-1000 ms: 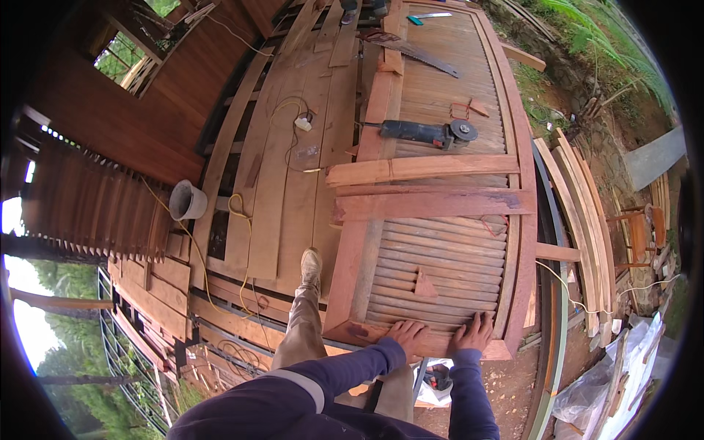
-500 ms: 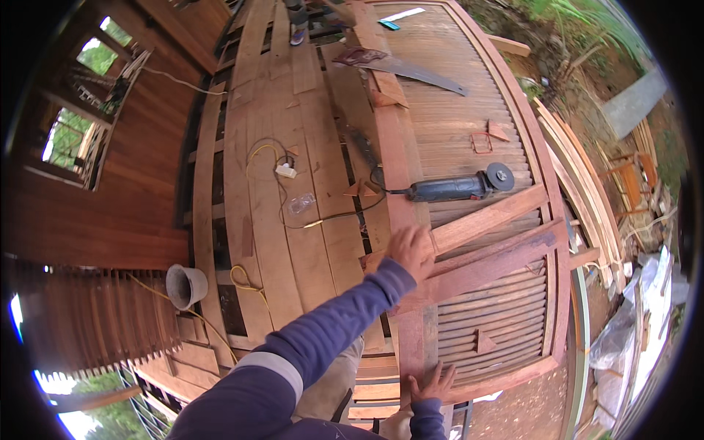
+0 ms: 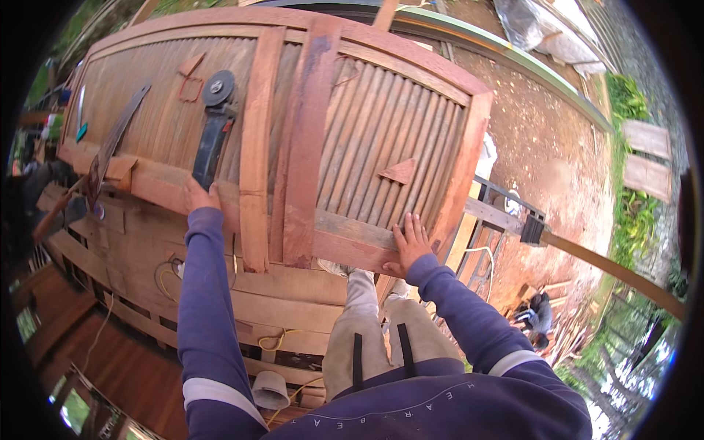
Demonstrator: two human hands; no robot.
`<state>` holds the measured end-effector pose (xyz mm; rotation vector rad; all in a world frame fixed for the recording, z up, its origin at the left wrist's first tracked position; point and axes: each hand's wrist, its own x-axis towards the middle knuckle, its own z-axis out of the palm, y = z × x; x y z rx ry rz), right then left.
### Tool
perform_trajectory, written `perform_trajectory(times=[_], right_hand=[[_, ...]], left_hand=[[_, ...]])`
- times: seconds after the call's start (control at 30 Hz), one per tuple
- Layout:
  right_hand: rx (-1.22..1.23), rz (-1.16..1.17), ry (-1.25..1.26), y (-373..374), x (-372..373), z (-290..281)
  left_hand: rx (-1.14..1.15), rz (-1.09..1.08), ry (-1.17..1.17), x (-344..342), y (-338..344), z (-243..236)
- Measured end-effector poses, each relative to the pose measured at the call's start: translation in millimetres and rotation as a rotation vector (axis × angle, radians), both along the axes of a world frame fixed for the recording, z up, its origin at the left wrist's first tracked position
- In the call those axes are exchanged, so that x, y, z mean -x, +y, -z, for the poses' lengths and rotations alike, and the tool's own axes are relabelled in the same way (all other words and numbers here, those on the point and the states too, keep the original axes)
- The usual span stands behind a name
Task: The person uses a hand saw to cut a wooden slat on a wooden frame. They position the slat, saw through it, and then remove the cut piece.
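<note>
A louvered wooden panel (image 3: 381,139) in a reddish frame lies across the view. My left hand (image 3: 202,192) grips its near rail, just below a black-and-blue angle grinder (image 3: 213,147). My right hand (image 3: 407,246) lies with fingers spread on the near rail at the panel's right end, below a small wooden triangle (image 3: 400,171). A loose reddish board (image 3: 304,154) and a paler batten (image 3: 257,147) cross the middle of the panel. A handsaw (image 3: 125,125) rests on the left part, near a teal-handled tool (image 3: 81,132).
Plank decking (image 3: 293,301) with cords and a bucket (image 3: 270,390) is below me. A partly hidden person (image 3: 51,202) is at the far left. Another person (image 3: 541,312) is low on the right, beyond a projecting beam (image 3: 609,264). Wrapped material (image 3: 546,33) lies at the top right.
I have moved round to the panel's long side, so it now runs left to right. My left hand moved along the rail toward the grinder; my right hand remains near the panel's end.
</note>
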<state>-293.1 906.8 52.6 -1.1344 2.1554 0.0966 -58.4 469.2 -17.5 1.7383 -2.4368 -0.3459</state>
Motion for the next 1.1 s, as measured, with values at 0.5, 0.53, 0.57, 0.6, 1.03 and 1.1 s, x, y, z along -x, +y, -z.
perform_trajectory(times=[0.5,0.53,0.57,0.6,1.03,1.1], right_hand=[[0.33,0.336,0.281,36,-41,34],[0.41,0.362,0.329,38,-54,25],[0.576,0.392,0.328,46,-76,15],[0.637,0.432,0.19,60,-101,4],[-0.494,0.27,-0.394,475,-303,114],[-0.431,0.248,-0.302,463,-261,90]], left_hand=[[-0.187,0.068,-0.237,0,-28,3],[-0.103,0.14,-0.169,-6,-21,-3],[-0.018,0.193,-0.101,-24,-11,-2],[0.07,0.221,-0.035,-52,2,-5],[-1.19,0.289,-0.475,-495,431,-4],[-1.299,0.123,-0.523,-471,430,-26]])
